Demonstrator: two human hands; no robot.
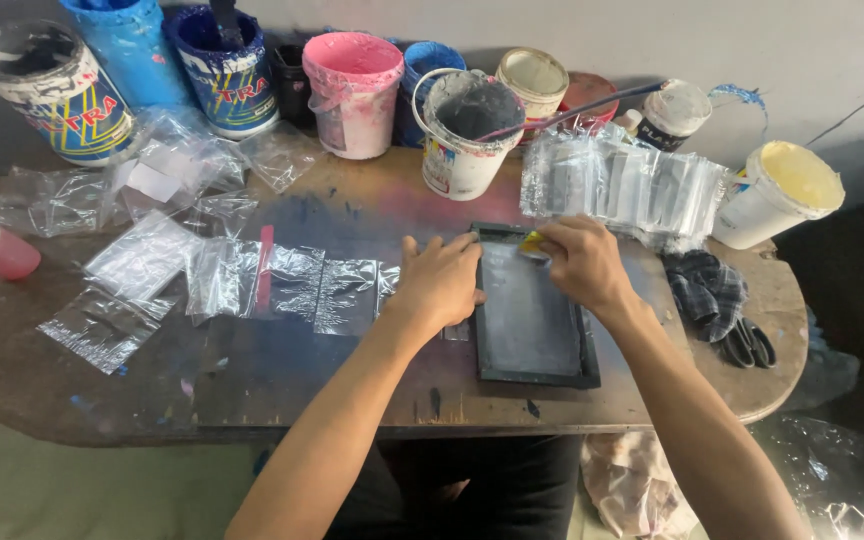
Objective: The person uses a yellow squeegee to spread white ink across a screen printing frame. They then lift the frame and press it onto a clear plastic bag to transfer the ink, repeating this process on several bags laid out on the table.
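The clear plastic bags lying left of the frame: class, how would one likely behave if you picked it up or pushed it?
The bags look thin, crinkled and glossy, so one would probably flop and sag when lifted. They seem very light and would likely slide or bunch up across the table when pushed. The shiny film may feel slippery.

clear plastic bags [252,275] left of frame; bag stack [622,185] behind; labelled paint buckets [457,135] along back

Both arms are bare with no sleeves, the left hand [439,282] and right hand [580,262] wear no gloves, and the lap shows dark clothes.
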